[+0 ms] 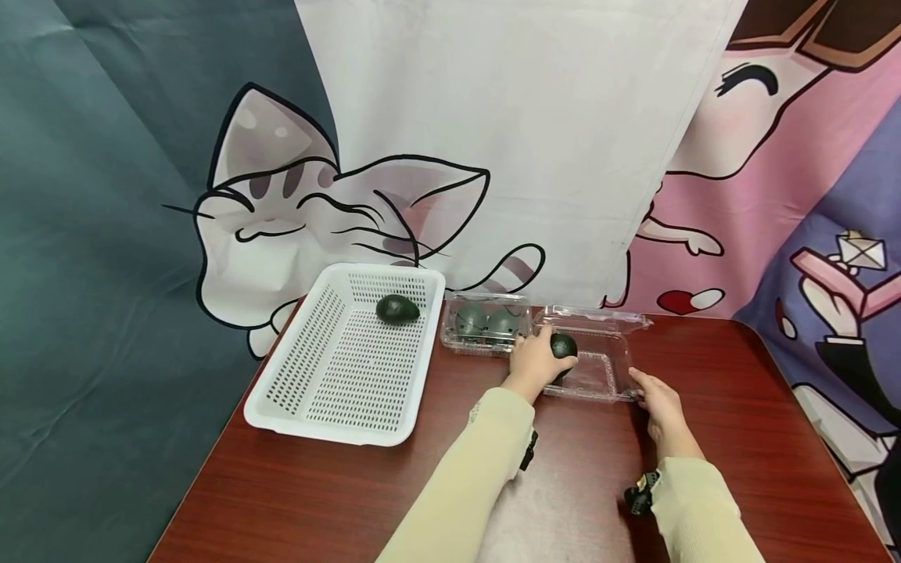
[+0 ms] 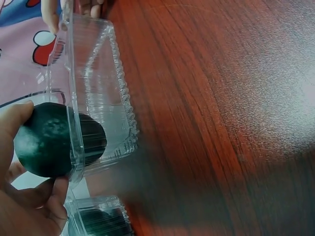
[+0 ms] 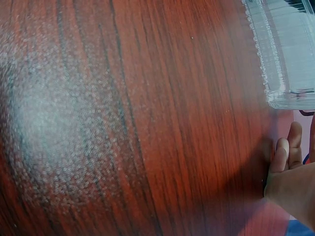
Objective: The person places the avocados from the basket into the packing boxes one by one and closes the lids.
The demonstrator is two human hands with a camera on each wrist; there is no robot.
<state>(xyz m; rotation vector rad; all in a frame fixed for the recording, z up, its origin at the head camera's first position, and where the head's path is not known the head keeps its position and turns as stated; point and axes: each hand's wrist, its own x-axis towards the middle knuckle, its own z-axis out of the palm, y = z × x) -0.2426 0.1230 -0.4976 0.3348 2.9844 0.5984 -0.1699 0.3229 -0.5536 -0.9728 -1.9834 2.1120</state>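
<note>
My left hand [image 1: 535, 363] grips a dark green avocado [image 1: 563, 346] at the left end of an open clear plastic clamshell box [image 1: 598, 367]. In the left wrist view that avocado [image 2: 44, 140] sits partly below the box's rim, thumb and fingers around it. At the box's right side is my right hand [image 1: 660, 403], its fingers extended by the rim; the right wrist view shows only part of this hand [image 3: 293, 169]. Another avocado [image 1: 397, 310] lies in a white perforated basket [image 1: 415, 391]. A closed clear box [image 1: 486, 322] holds two avocados, left of the open one.
The reddish-brown wooden table [image 1: 563, 485] carries everything. Behind its far edge hangs a printed cartoon cloth [image 1: 549, 156]. The open box's raised lid [image 1: 594, 317] lies back toward that cloth. The closed box stands between the basket and the open box.
</note>
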